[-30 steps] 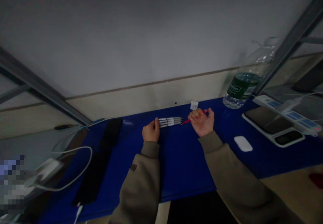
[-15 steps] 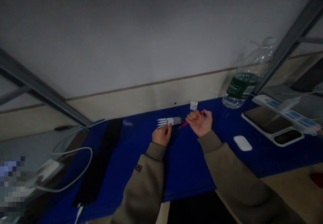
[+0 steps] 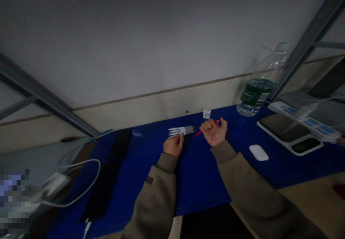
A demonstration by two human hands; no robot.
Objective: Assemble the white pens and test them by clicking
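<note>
- Seen from above: a blue worktop (image 3: pixel 201 181) against a pale wall (image 3: pixel 161 45), with 2 bare hands over it in brown sleeves.
- In the right hand (image 3: pixel 214 134), palm turned up: a red pen (image 3: pixel 198 133), with fingers curled and clamped around it; left end free, slanting leftward and toward the near edge.
- Just left of that free end, apart from it: at least 3 white pens (image 3: pixel 180 128), lying side by side in a row, long axes running left to right, darker ends toward the right hand.
- At the near side of the row: the left hand (image 3: pixel 173 145), closer to it than the right, fingers bunched and overlapping the nearest pen in view. Cannot tell whether clamped on it or only resting there.
- Behind the right hand, near the wall: a white plug adapter (image 3: pixel 206 114).
- Farther right: a white rounded case (image 3: pixel 258 152), apparently closed, contents hidden; a digital scale (image 3: pixel 284 127); a clear bottle (image 3: pixel 257 91) with a green label. Cannot tell how much liquid inside, if any.
</note>
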